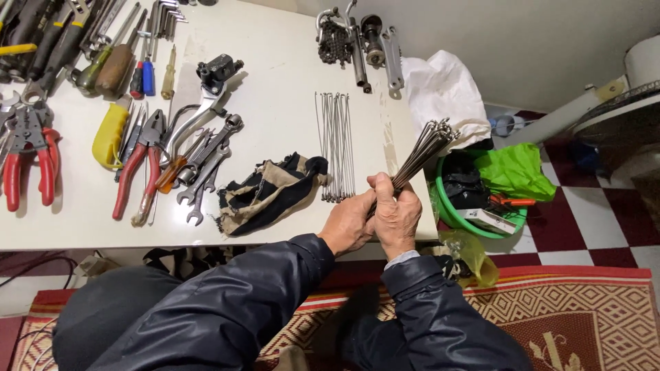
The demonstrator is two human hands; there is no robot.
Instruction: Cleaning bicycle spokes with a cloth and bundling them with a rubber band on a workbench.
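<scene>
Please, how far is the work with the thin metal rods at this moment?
One batch of rods already lies flat in a row on the white table. In hand: the left hand and right hand together grip a bundle of rods, tips fanned upward. That whole bundle remains off the table.

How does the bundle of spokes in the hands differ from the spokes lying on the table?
The held spoke bundle is gripped by both hands, the left hand and right hand, tilted up and fanning out; the table spokes lie flat, untouched, roughly parallel. Both are thin grey metal rods.
</scene>
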